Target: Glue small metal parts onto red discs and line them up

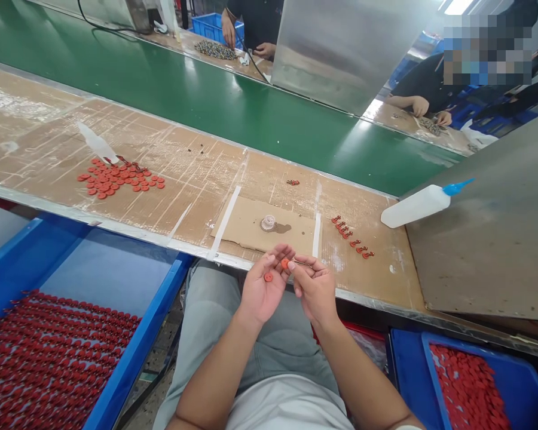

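Observation:
My left hand (pixel 263 291) is turned palm up and cupped, with a small red disc (pixel 268 277) lying in the palm. Beside its fingers, my right hand (pixel 316 291) pinches a second red disc (pixel 284 263) between thumb and finger. A thin dark strand seems to run back from that disc along the right fingers; its end is hidden. Just beyond both hands, a small clear cup (pixel 268 223) stands on a cardboard piece (pixel 246 221), next to a dark wet patch. To the right lies a row of red discs with dark parts attached (pixel 352 237).
Loose red discs (pixel 112 179) lie left beside a white bottle (pixel 96 143). A blue-tipped bottle (pixel 416 206) lies right. Blue trays hold rows of red parts (pixel 63 352) and a red heap (pixel 468 388). Past the green belt (pixel 197 89), a co-worker's hands (pixel 228 28) handle small parts.

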A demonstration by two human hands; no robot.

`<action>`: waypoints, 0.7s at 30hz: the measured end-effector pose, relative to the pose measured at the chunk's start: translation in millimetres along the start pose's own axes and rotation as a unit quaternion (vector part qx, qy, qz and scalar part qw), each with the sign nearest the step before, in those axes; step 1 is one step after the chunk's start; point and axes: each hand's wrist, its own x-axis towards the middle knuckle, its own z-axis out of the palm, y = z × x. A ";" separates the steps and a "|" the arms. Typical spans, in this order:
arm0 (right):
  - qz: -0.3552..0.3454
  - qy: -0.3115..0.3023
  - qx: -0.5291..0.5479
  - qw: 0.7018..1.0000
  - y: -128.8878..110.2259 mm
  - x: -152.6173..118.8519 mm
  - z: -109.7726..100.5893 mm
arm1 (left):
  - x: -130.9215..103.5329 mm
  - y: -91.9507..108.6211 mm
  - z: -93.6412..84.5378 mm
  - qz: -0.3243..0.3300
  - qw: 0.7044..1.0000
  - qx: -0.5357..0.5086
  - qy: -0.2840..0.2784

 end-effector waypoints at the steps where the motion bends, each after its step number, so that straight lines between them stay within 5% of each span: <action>1: 0.006 -0.006 0.001 1.000 -2.2 1.7 -0.6 | 0.3 -0.6 0.8 0.000 1.000 0.019 -0.007; 9: 0.025 -0.037 0.002 0.999 -13.7 13.2 4.9 | 0.0 0.8 3.0 0.034 0.994 0.098 -0.038; 14: -0.033 -0.079 -0.144 0.986 -26.2 21.7 13.1 | 2.6 10.0 -0.7 0.073 0.995 0.061 -0.014; 17: -0.148 -0.060 -0.269 0.950 -38.5 54.4 13.1 | 5.1 18.7 -4.8 0.100 0.994 0.033 0.008; 21: -0.262 0.008 -0.481 0.837 -47.3 137.7 12.9 | 8.9 31.2 -14.1 0.106 0.993 0.021 0.045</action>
